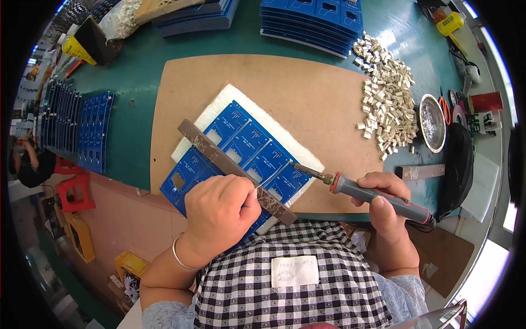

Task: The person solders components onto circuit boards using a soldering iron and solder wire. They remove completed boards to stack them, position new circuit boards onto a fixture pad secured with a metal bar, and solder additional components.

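Observation:
My right hand [386,200] grips a grey and red soldering iron [356,191], whose metal tip touches the blue circuit board panel [233,116] near its right edge. My left hand [222,208] is closed over the board, with a thin solder wire [269,180] running from its fingers towards the iron's tip. Across the panel lies a brown, worn flat bar [211,149], partly covered by my left hand. The panel rests at a slant on a white foam pad [230,94]. My left hand and forearm hide the panel's near corner.
Beneath the pad is a brown board [307,82] on a green table [129,140]. A heap of small metal parts [386,98] and a metal bowl [433,123] are at right. Blue panels stand at left [94,131] and are stacked at the back [312,27].

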`<control>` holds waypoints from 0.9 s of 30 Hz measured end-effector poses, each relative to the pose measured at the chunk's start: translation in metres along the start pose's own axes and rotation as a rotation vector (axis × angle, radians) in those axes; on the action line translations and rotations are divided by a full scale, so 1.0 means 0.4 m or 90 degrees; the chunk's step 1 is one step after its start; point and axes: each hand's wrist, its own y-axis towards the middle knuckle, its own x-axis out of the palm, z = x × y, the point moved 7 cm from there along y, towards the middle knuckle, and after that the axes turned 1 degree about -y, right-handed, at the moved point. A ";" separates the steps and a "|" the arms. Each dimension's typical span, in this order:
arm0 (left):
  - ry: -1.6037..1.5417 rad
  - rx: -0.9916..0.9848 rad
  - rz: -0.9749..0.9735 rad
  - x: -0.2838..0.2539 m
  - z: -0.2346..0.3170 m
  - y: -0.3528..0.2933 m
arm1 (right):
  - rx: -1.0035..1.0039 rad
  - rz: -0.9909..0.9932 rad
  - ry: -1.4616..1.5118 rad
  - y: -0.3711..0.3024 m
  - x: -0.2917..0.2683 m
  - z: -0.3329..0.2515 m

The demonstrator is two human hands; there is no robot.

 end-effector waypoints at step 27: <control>0.011 -0.018 -0.025 0.013 -0.006 0.005 | -0.007 -0.060 -0.027 0.034 0.026 -0.005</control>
